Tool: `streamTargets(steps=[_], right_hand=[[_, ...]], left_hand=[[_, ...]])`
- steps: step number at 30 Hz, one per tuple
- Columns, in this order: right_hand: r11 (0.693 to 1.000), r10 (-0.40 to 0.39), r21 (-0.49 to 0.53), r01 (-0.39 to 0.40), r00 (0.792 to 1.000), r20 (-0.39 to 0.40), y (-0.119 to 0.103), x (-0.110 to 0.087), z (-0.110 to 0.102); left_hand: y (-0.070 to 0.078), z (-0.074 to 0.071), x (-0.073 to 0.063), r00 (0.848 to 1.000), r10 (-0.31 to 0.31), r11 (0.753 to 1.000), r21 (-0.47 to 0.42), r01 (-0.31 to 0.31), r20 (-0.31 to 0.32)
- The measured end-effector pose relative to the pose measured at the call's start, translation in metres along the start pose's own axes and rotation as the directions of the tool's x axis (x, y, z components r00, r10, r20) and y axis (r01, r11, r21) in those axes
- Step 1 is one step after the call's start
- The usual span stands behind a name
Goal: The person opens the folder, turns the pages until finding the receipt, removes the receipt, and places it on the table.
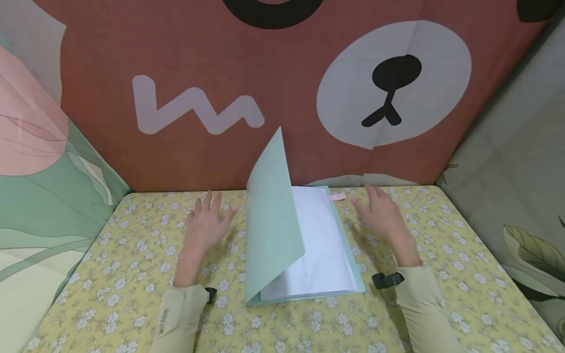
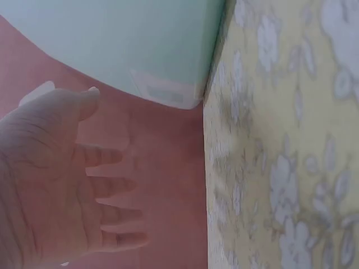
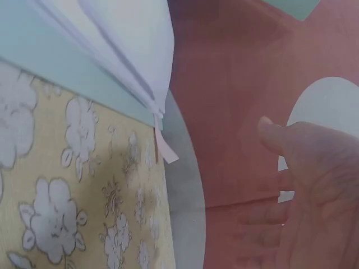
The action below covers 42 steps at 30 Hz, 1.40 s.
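A pale green folder (image 1: 271, 235) stands partly open in the middle of the table, its front cover raised and leaning to the left. White sheets of paper (image 1: 320, 235) lie inside on the back cover, and a pink tab (image 1: 337, 196) sticks out at their upper right. To the left of the folder is my left hand (image 1: 205, 228), fingers spread, apart from the cover and holding nothing. My right hand (image 1: 381, 213) hovers to the right of the folder near the pink tab, its fingers extended and holding nothing. The left wrist view shows the palm beside the folder's spine.
A yellow floral cloth (image 1: 132, 274) covers the table. Behind the table's far edge hangs a reddish-brown fabric backdrop (image 1: 198, 157) with a cartoon face. Patterned fabric hangs at the left and right sides. Each wrist wears a black strap (image 1: 388, 280).
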State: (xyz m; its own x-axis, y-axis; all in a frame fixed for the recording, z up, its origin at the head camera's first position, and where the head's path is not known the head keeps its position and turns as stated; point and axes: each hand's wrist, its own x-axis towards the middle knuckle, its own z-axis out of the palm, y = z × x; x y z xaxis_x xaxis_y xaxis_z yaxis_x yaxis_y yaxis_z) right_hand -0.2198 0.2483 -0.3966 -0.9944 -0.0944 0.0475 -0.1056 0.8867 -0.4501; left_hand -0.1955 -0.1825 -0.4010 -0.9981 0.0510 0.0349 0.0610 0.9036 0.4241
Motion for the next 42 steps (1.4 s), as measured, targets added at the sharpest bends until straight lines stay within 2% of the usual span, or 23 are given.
streamTargets(steps=[3,6,11,15,21,24,28,32,35,38,42], right_hand=[[0.999,-0.006,0.044,0.007,1.000,-0.017,-0.003,0.000,-0.002],[0.997,-0.014,0.069,0.018,0.999,-0.051,-0.006,0.001,-0.003],[0.993,-0.057,0.093,0.072,0.987,-0.148,-0.013,-0.001,-0.006],[0.979,-0.128,0.124,0.161,0.963,-0.238,-0.020,-0.004,-0.009],[0.930,-0.194,0.229,0.288,0.913,-0.358,-0.041,-0.010,-0.017],[0.900,-0.198,0.291,0.325,0.899,-0.391,-0.054,-0.017,-0.022],[0.838,-0.207,0.410,0.361,0.904,-0.373,-0.070,-0.023,-0.029],[0.771,-0.196,0.545,0.328,0.937,-0.288,-0.086,-0.022,-0.031],[0.741,-0.163,0.616,0.269,0.961,-0.224,-0.096,-0.018,-0.030],[0.744,-0.120,0.634,0.210,0.976,-0.183,-0.103,-0.014,-0.027],[0.791,-0.067,0.591,0.155,0.984,-0.168,-0.113,-0.012,-0.022]], left_hand=[[0.003,0.002,0.000,0.999,0.028,0.998,-0.059,-0.030,-0.027],[0.009,0.004,0.000,0.998,0.055,0.980,-0.187,-0.062,-0.043],[0.026,0.008,-0.002,0.997,0.082,0.900,-0.430,-0.071,0.007],[0.042,0.012,-0.005,0.994,0.106,0.858,-0.508,-0.073,0.037],[0.056,0.016,-0.007,0.994,0.104,0.814,-0.576,-0.071,0.025],[0.063,0.019,-0.008,0.991,0.130,0.818,-0.568,-0.094,0.022],[0.071,0.024,-0.009,0.987,0.161,0.840,-0.529,-0.124,0.024],[0.074,0.027,-0.010,0.984,0.172,0.854,-0.504,-0.131,0.037],[0.076,0.030,-0.011,0.983,0.179,0.863,-0.486,-0.139,0.038],[0.078,0.034,-0.012,0.981,0.189,0.873,-0.463,-0.152,0.034],[0.080,0.038,-0.014,0.980,0.195,0.883,-0.440,-0.162,0.030]])
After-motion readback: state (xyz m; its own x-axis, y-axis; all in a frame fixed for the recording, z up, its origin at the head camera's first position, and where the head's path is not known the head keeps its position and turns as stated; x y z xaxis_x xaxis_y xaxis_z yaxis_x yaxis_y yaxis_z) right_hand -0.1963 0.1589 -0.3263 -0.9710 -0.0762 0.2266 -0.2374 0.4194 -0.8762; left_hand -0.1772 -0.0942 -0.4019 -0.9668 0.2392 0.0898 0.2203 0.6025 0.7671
